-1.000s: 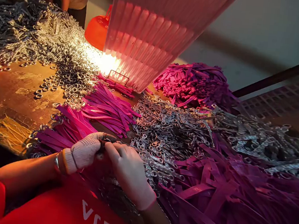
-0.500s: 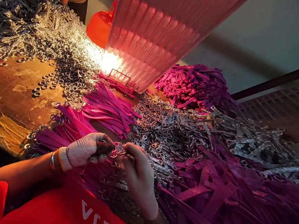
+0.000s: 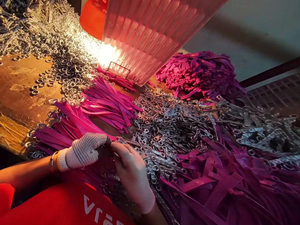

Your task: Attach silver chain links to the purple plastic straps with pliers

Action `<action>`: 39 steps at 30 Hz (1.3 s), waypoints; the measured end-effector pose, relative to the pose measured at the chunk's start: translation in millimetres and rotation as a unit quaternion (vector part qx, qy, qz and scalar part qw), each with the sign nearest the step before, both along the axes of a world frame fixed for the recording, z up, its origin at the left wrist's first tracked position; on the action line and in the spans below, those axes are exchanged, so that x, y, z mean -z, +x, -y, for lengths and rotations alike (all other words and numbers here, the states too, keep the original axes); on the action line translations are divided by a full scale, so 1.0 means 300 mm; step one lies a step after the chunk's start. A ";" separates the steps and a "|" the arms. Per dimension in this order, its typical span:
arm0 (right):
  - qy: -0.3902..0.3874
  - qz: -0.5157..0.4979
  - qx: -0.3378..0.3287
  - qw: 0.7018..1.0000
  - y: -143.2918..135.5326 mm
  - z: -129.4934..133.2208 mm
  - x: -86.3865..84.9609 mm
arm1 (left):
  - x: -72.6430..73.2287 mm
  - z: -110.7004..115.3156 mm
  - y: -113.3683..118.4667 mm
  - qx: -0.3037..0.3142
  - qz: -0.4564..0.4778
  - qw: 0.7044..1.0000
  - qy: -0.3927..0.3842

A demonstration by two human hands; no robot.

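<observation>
My left hand (image 3: 88, 150), in a white dotted glove with dark fingertips, is closed in a pinch in front of my body. Its fingertips meet those of my right hand (image 3: 131, 171), which wears a plain pale glove and is pinched too. Whatever lies between them is mostly hidden by the fingers; a shiny ringed metal piece showed at the right fingers a moment ago. Under and behind the left hand lie flat magenta straps (image 3: 65, 121) with metal rings on their left ends. Beside the right hand spreads a heap of metal links with ringed ends (image 3: 158, 160).
A lit red lamp (image 3: 93, 15) stands behind a ribbed translucent panel (image 3: 148, 30). Loose metal rings (image 3: 72, 83) and a large metal heap (image 3: 42, 18) cover the far left. More magenta straps pile up at the back (image 3: 202, 71) and right (image 3: 219, 191). Another person stands at upper left.
My hands have come together, and the metal piece with rings between them is now covered by my fingers. The view has shifted slightly, with the panel and lamp higher and further left.
</observation>
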State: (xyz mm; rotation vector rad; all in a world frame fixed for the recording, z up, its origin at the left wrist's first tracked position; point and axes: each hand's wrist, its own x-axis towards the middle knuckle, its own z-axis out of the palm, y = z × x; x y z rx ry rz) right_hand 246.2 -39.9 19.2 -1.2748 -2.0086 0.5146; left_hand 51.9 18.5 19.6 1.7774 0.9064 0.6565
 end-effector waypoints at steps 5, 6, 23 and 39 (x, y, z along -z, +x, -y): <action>-0.086 -0.096 0.057 0.990 -0.009 0.001 -0.048 | -0.028 -0.001 0.008 -0.023 0.081 0.983 -0.161; -0.094 -0.102 0.084 0.987 -0.007 -0.001 -0.053 | -0.032 -0.001 0.009 -0.033 0.121 0.963 -0.239; 0.001 0.044 0.072 0.996 -0.039 -0.039 -0.039 | 0.010 0.040 0.034 -0.027 0.206 0.945 -0.252; 0.107 0.162 0.238 0.952 0.077 -0.068 0.012 | -0.108 -0.108 0.275 -0.011 0.103 0.929 -0.356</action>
